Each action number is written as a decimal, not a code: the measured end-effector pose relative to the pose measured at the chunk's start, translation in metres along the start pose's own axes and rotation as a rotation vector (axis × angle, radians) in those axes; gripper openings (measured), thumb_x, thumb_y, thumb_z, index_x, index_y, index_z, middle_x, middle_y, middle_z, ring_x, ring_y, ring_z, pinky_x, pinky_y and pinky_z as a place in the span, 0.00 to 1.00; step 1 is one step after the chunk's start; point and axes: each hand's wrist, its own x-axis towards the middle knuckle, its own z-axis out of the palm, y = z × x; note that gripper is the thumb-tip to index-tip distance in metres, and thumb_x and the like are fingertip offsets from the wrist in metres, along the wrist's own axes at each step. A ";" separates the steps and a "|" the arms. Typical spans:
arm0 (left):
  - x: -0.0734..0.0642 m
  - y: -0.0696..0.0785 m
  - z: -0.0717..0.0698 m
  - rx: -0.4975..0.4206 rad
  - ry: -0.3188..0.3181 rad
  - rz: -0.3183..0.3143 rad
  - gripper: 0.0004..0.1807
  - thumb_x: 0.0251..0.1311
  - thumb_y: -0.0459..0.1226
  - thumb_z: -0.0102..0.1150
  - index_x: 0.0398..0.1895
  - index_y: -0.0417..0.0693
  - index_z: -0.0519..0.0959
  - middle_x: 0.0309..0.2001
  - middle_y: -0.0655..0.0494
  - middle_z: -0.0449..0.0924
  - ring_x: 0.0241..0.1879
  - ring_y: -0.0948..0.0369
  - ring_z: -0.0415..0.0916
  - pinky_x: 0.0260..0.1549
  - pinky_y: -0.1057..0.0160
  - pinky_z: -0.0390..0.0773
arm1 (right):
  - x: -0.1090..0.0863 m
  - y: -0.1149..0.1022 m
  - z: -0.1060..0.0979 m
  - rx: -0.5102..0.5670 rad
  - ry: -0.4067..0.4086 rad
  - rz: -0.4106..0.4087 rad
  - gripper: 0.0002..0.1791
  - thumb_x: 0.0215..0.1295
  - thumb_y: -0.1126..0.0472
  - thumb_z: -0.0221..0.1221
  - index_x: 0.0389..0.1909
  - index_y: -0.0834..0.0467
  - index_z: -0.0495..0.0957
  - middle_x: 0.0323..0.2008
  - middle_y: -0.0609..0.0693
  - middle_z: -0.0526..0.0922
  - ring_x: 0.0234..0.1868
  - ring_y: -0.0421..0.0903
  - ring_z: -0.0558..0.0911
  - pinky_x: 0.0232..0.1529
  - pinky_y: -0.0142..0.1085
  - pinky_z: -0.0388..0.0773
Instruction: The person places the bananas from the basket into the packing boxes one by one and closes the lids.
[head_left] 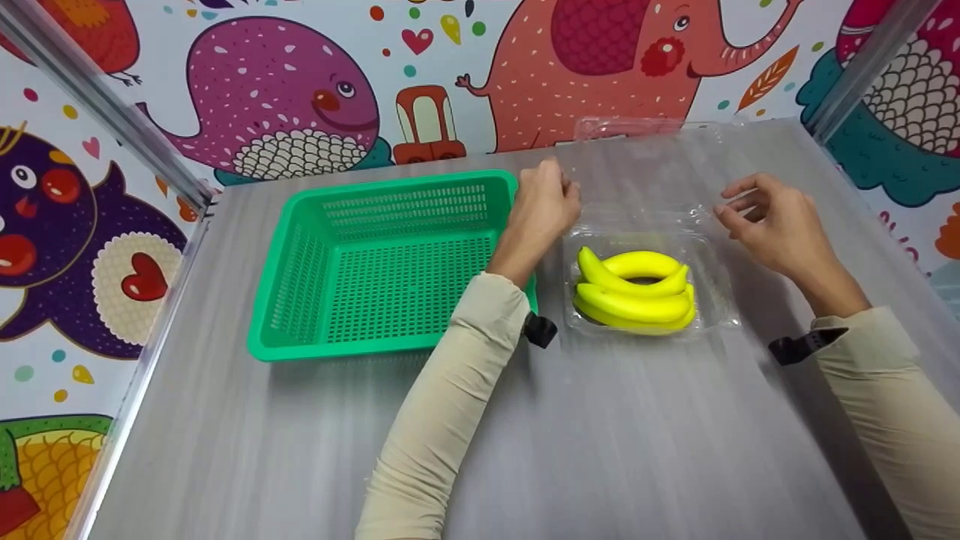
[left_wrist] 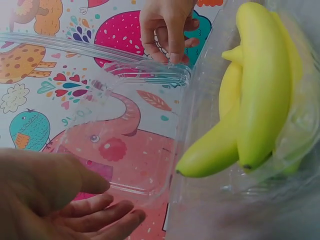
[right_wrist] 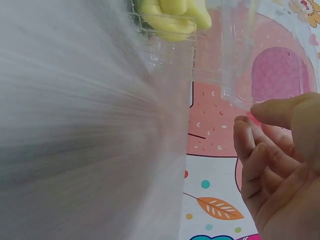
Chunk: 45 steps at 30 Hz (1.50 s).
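A clear plastic clamshell box (head_left: pixel 720 300) sits on the table with its lid (left_wrist: pixel 145 185) raised and tipped back toward the wall. Several yellow bananas (head_left: pixel 637 304) lie in the box's base; they also show in the left wrist view (left_wrist: pixel 262 85). My left hand (head_left: pixel 544 202) is between the green basket and the lid, its fingers loosely bent and holding nothing in the left wrist view. On the other side, my right hand (head_left: pixel 776 221) hovers by the lid, thumb and bent fingers apart. Its thumb tip appears close to the lid's corner in the right wrist view; contact is unclear.
To the left of the box stands a green plastic basket (head_left: pixel 390 346) with slotted sides and nothing inside. My left forearm crosses over its right front corner. Printed cartoon panels (head_left: pixel 450 67) wall the grey table (head_left: pixel 615 450) at the back and sides.
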 end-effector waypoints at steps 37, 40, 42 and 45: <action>-0.063 -0.014 -0.025 -0.045 -0.041 0.196 0.10 0.76 0.40 0.65 0.53 0.47 0.86 0.48 0.54 0.92 0.44 0.63 0.88 0.44 0.70 0.88 | -0.067 -0.015 -0.010 0.289 0.128 0.014 0.16 0.78 0.55 0.65 0.59 0.57 0.84 0.44 0.38 0.87 0.35 0.37 0.87 0.31 0.23 0.81; -0.072 -0.017 -0.025 -0.037 -0.044 0.198 0.10 0.76 0.40 0.65 0.53 0.47 0.86 0.49 0.54 0.92 0.45 0.64 0.88 0.44 0.71 0.87 | -0.074 -0.013 -0.010 0.306 0.106 0.000 0.16 0.78 0.56 0.64 0.61 0.58 0.84 0.46 0.42 0.87 0.36 0.39 0.87 0.32 0.24 0.81; -0.078 -0.019 -0.025 -0.037 -0.053 0.207 0.10 0.76 0.39 0.64 0.53 0.47 0.87 0.49 0.54 0.92 0.45 0.63 0.89 0.44 0.71 0.87 | -0.079 -0.012 -0.009 0.312 0.092 -0.009 0.17 0.79 0.57 0.63 0.62 0.59 0.84 0.48 0.43 0.87 0.37 0.39 0.86 0.32 0.24 0.81; -0.087 -0.023 -0.025 -0.026 -0.066 0.232 0.09 0.76 0.38 0.64 0.53 0.46 0.87 0.49 0.53 0.93 0.46 0.64 0.90 0.44 0.70 0.88 | -0.087 -0.011 -0.008 0.317 0.082 -0.023 0.17 0.80 0.59 0.62 0.62 0.61 0.83 0.50 0.42 0.86 0.38 0.39 0.86 0.33 0.24 0.81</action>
